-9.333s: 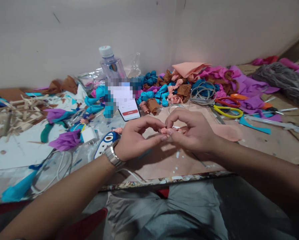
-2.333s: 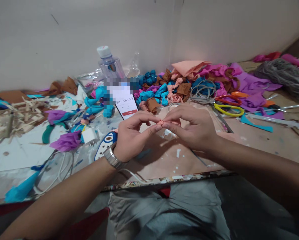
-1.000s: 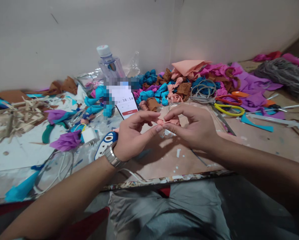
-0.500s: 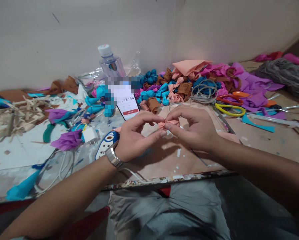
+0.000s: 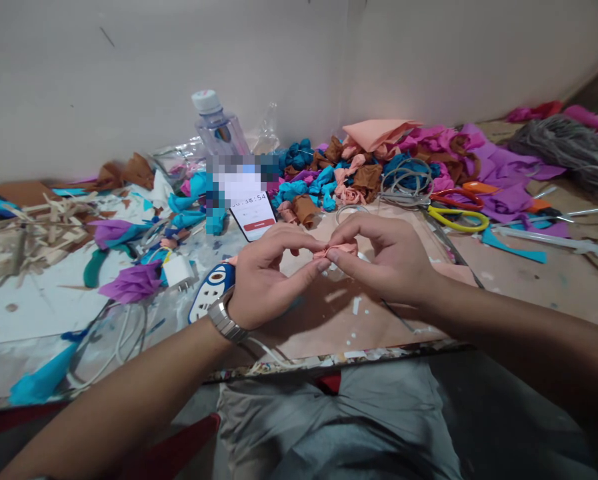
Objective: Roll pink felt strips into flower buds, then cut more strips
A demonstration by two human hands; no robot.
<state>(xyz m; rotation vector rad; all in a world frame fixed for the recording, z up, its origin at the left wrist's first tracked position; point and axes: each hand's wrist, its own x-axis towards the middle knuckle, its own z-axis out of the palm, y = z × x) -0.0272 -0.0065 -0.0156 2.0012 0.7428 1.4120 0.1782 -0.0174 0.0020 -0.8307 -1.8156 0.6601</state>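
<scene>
Between my hands, above the front of the table, is a small gathered piece of peach crepe paper (image 5: 343, 250). My left hand (image 5: 273, 273), with a metal watch on its wrist, pinches the paper's left end between thumb and fingertips. Thumb and forefinger of my right hand (image 5: 386, 257) are closed on its right part. The two hands' fingertips nearly meet, and they hide some of the folds. A phone (image 5: 253, 217) showing a timer stands just behind my left hand.
Twisted paper pieces (image 5: 323, 183) lie heaped along the wall. Yellow-handled scissors (image 5: 459, 219) rest at right, near grey yarn (image 5: 566, 150). A bottle (image 5: 221, 133), a blue power strip (image 5: 213, 290), a white plug (image 5: 177, 268), and wooden sticks (image 5: 43, 230) occupy the left side.
My fingers have shifted slightly on the peach paper, which looks a little flatter and more drawn out. Both hands keep their pinch. The whole view has moved a little.
</scene>
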